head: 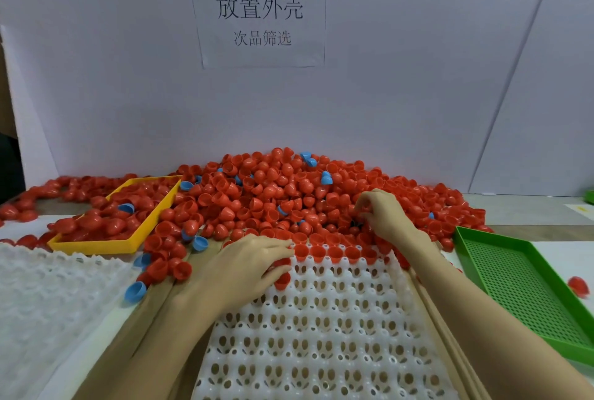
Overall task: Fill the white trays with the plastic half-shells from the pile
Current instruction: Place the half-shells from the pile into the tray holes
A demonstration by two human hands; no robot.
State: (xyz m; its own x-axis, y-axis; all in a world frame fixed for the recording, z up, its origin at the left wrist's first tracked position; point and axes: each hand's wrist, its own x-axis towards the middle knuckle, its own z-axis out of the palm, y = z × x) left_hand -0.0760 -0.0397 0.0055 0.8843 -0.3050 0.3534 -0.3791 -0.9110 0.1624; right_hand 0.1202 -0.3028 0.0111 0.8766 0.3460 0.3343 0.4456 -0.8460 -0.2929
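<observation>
From the head view, your left hand point(257, 266) is lying over the far left corner of the white tray point(321, 335) in front of you, its fingers curling around red half-shells point(283, 280) there, beside a far row of cells already holding red shells. Your right hand point(382, 211) is reaching into the pile point(273, 194) beyond the tray, fingers curling on shells, though exactly what it is gripping cannot be told. A yellow tray point(128, 243) of shells is sitting left, a green tray point(514, 284) right, another white tray point(48, 296) lower left on the worktop point(546, 210).
</observation>
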